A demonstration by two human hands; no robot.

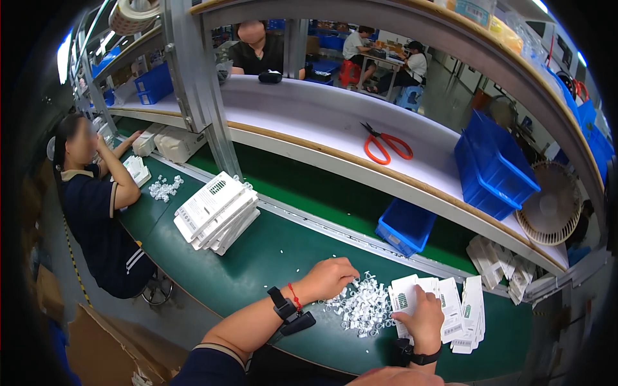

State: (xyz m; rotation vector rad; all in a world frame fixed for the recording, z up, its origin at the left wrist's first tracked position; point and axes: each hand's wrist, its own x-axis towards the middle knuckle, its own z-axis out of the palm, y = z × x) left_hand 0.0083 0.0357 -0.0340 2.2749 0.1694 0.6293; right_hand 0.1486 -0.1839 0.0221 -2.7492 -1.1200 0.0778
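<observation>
My left hand [331, 278] is closed, its fingertips pinched together at the left edge of a heap of small white plastic pieces [368, 307]. Whatever sits between those fingertips is too small to make out. On the right, my right hand [425, 320] grips a flat white box [400, 291] with green print, thumb across its face and a finger near its top. Part of this box is hidden by the hand. Beside it, more flat white boxes [473, 312] lie fanned out and overlapping on the green table [290, 257].
A tall stack of white boxes [215, 209] stands left of my hands. Beyond the metal rail are a blue bin [407, 226] and a shelf [309, 116] with red-handled scissors [386, 145] and blue bins [492, 167]. A co-worker [96, 199] sits at the left.
</observation>
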